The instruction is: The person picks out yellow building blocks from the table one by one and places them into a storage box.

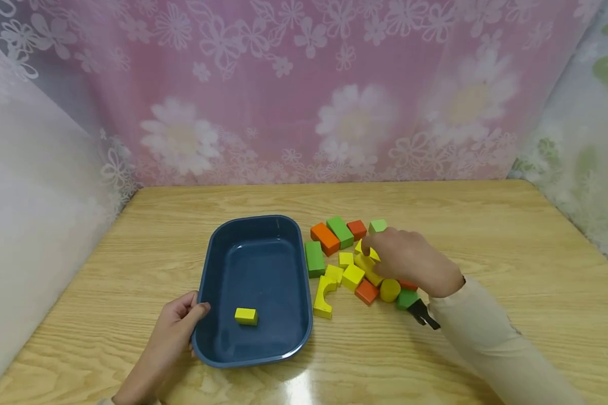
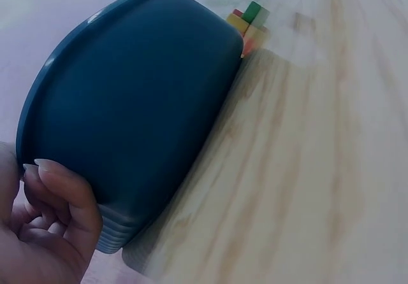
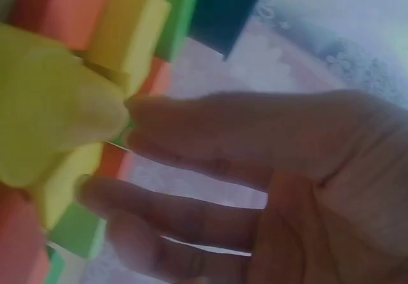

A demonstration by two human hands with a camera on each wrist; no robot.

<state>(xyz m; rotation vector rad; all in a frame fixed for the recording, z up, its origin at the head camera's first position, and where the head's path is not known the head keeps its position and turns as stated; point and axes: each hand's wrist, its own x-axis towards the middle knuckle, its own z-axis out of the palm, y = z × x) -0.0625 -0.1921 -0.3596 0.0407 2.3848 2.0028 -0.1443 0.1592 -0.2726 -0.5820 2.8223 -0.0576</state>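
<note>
A dark blue rectangular tray (image 1: 266, 306) stands on the table, a yellow block (image 1: 246, 316) lying inside it. My left hand (image 1: 179, 322) grips its left rim, thumb over the edge; the left wrist view shows the fingers (image 2: 70, 195) curled against the outer wall. To the right, my right hand (image 1: 412, 260) reaches over a cluster of coloured wooden blocks, partly hiding them. In the right wrist view its fingers (image 3: 185, 211) are extended and spread, a fingertip right at a yellow block (image 3: 51, 106). A yellow cylinder (image 1: 390, 290) stands near this hand.
Beside the tray lie a green block (image 1: 314, 259), an orange block (image 1: 325, 238) and a yellow arch (image 1: 322, 298). A small black item (image 1: 423, 314) is next to the right sleeve (image 1: 491, 337). Behind the wooden table (image 1: 106, 270) hangs a pink flowered cloth (image 1: 263, 101).
</note>
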